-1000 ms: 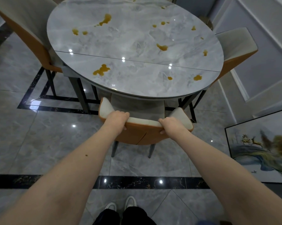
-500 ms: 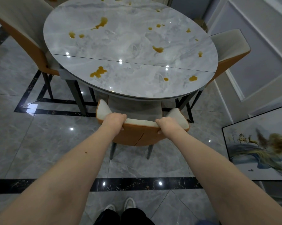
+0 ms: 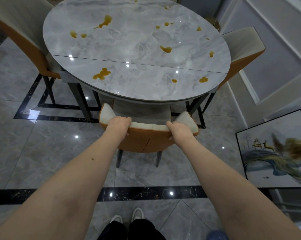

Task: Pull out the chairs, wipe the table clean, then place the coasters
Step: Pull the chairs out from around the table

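Note:
A round grey marble table (image 3: 142, 54) carries several yellow-orange spills (image 3: 102, 74). Tucked under its near edge is an orange-backed chair with a white cushion (image 3: 147, 142); most of its seat is hidden below the tabletop. My left hand (image 3: 119, 124) grips the top of the backrest on the left, and my right hand (image 3: 180, 131) grips it on the right. No coasters or cloth are in view.
A second chair (image 3: 25, 37) stands at the table's left and a third (image 3: 243, 47) at its right, near a white panelled wall (image 3: 281, 54). A framed painting (image 3: 276, 151) leans at the right on the glossy grey tiled floor (image 3: 33, 144). My shoes (image 3: 127, 216) are below.
The chair and table sit slightly higher and further left in view as my head has shifted. Both hands keep the same grip on the backrest.

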A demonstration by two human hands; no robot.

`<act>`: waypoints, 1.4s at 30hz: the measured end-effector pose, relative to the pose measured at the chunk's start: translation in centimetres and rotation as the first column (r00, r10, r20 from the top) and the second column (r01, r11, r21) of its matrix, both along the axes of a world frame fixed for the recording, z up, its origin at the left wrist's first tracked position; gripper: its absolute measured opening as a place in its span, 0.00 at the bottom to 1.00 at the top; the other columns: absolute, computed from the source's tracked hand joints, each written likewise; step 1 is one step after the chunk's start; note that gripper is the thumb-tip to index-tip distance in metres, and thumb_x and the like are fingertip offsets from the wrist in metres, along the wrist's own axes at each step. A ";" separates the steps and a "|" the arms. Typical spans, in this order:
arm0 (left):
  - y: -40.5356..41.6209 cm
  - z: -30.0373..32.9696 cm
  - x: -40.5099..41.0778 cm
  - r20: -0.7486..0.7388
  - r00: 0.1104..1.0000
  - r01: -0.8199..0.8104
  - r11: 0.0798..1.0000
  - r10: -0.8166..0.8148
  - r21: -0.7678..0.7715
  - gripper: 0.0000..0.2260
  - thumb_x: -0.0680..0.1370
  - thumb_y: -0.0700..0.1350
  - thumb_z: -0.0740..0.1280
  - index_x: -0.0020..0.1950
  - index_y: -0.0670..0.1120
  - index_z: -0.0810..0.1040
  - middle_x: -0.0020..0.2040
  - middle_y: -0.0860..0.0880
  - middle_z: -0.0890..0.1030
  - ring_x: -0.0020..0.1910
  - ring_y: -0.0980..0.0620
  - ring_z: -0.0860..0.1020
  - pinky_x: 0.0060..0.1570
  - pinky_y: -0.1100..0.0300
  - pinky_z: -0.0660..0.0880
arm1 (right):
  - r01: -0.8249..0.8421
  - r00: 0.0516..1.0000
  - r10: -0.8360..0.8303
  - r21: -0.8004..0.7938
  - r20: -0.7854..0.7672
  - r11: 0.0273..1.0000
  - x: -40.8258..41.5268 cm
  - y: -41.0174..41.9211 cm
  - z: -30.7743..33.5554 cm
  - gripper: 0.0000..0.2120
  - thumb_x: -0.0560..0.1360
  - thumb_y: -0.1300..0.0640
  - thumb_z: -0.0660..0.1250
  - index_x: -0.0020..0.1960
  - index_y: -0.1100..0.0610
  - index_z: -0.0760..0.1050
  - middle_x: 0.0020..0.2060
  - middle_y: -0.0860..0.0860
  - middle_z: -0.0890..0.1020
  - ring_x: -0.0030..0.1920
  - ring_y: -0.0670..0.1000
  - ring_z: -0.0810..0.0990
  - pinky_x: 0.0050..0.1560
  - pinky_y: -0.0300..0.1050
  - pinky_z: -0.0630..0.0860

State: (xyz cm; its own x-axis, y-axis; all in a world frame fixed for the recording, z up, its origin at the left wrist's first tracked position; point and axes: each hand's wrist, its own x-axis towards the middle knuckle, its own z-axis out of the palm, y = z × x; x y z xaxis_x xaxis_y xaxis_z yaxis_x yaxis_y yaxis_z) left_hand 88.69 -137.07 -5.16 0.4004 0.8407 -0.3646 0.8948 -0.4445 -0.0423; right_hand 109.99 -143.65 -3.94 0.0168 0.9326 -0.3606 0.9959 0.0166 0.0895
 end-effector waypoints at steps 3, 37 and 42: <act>-0.5 -0.2 0.2 -0.020 0.999 -0.029 0.997 0.031 0.064 0.17 0.76 0.46 0.68 0.61 0.43 0.68 0.57 0.44 0.77 0.57 0.45 0.75 0.52 0.55 0.71 | 0.029 0.999 -0.031 0.075 0.031 0.997 0.3 -0.9 -0.8 0.21 0.73 0.63 0.67 0.62 0.56 0.64 0.56 0.55 0.77 0.58 0.58 0.74 0.61 0.52 0.66; -2.3 -1.2 0.7 0.055 0.996 -0.087 0.974 0.077 0.212 0.19 0.74 0.45 0.69 0.61 0.45 0.67 0.60 0.46 0.75 0.61 0.46 0.71 0.63 0.55 0.63 | 0.127 0.992 -0.128 0.132 0.001 0.983 -1.0 -2.1 -0.2 0.25 0.72 0.67 0.65 0.67 0.57 0.63 0.62 0.56 0.73 0.66 0.58 0.69 0.72 0.55 0.59; -3.0 -0.8 0.1 0.148 0.988 -0.072 0.976 0.041 0.205 0.14 0.79 0.48 0.62 0.62 0.44 0.68 0.61 0.44 0.74 0.62 0.44 0.70 0.65 0.53 0.62 | 0.139 0.990 -0.139 0.167 -0.010 0.976 -1.1 -3.3 0.4 0.25 0.75 0.67 0.62 0.70 0.57 0.61 0.64 0.56 0.72 0.66 0.58 0.68 0.69 0.53 0.63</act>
